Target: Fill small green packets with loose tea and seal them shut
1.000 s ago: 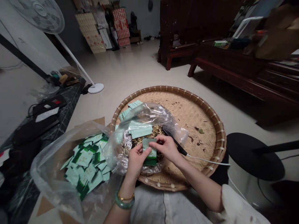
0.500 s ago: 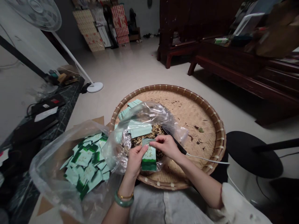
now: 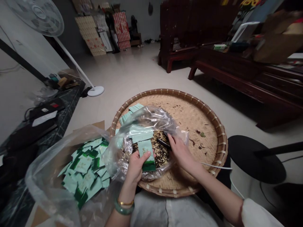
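Note:
My left hand (image 3: 137,164) is closed on a mint-and-dark-green sachet (image 3: 146,154), thumb on its front and the dark green end toward me. Under it lies a clear plastic bag (image 3: 151,114) with its mouth open, holding a loose mix of dark and pale dry tea-like bits (image 3: 162,154) and a stack of flat mint sachets (image 3: 142,135). At the bag's right side my right hand (image 3: 181,151) is wrapped around a black corded hand sealer (image 3: 163,143). Its two narrow arms point left over the mix; my palm hides the rest.
The bag sits in a round woven bamboo tray (image 3: 214,119) with scattered dry leaves. To the left, a large plastic bag (image 3: 44,176) in a cardboard box holds many green sachets (image 3: 86,167). A white cord (image 3: 217,165) crosses the tray's right rim. A black stand base (image 3: 255,157) is at right.
My right hand has let go of the sachet's top edge and moved right onto the black hand sealer, shifting it. My left hand keeps the sachet, now tilted and slightly further left.

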Available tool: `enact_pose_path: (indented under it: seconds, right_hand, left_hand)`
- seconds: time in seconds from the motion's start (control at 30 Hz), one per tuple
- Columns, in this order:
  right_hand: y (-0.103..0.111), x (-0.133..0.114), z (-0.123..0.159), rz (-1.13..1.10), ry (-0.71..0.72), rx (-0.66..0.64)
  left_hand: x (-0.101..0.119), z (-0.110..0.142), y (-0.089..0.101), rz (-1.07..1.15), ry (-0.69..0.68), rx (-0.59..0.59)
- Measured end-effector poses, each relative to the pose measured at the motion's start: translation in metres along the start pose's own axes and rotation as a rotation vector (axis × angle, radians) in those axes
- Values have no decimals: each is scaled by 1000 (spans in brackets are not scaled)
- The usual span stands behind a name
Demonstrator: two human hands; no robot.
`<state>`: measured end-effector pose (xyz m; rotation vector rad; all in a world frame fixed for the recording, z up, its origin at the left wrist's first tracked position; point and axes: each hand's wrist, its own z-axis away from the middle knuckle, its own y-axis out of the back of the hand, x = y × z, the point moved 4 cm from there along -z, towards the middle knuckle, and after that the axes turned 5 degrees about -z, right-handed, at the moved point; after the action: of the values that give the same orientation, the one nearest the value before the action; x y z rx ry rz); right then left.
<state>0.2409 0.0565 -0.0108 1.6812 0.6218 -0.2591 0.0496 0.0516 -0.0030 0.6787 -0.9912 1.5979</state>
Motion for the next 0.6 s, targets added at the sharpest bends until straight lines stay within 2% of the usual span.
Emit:
enact_pose_path:
  seconds: [0.13, 0.3, 0.4, 0.47, 0.53, 0.6]
  right_hand:
    - [-15, 13, -1, 49, -53, -35]
    - [5, 20, -14, -299, -94, -99]
    - [23, 18, -16, -604, -167, -233]
    - [31, 9, -15, -754, -186, -375]
    - [34, -2, -14, -794, -185, -504]
    - [36, -12, -16, -762, -171, -567]
  left_hand:
    - [1, 2, -1, 3, 0, -21]
    - [0, 3, 4, -12, 12, -8]
    - [-2, 3, 5, -86, 20, -68]
    - [-3, 3, 4, -152, 33, -108]
    - [-4, 3, 3, -219, 25, -145]
    - [-3, 3, 1, -282, 0, -175]
